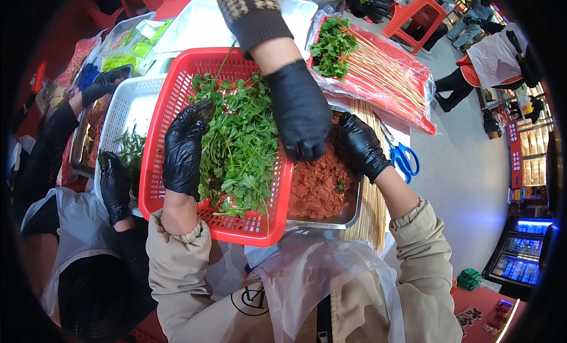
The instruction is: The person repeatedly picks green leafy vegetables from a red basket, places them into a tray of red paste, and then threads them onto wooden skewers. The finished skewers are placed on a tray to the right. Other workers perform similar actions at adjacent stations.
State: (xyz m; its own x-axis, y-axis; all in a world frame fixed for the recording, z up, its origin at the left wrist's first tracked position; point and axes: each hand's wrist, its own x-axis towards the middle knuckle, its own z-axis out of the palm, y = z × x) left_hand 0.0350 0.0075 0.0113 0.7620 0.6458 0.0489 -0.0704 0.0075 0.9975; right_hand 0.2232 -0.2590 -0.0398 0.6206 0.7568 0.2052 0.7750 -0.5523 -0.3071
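My left hand (184,148), in a black glove, is over the left side of a red plastic basket (150,192). Beside its fingers lies a heap of cilantro (239,152); whether they hold any is hidden. My right hand (361,143), gloved likewise, bends its fingers over the right side of a metal tray (354,214) of red marinated meat (319,192). Its fingertips are partly hidden, so a hold cannot be made out. Between my hands, another person's black-gloved hand (301,112) reaches down from the far side over the basket's edge and the meat.
Bamboo skewers (372,210) and blue-handled scissors (403,159) lie right of the meat tray. Beyond, a plastic-lined red tray (425,86) holds skewers with cilantro bunches (334,48). At left, a co-worker's gloved hand (115,186) is by a white basket (119,104) with greens.
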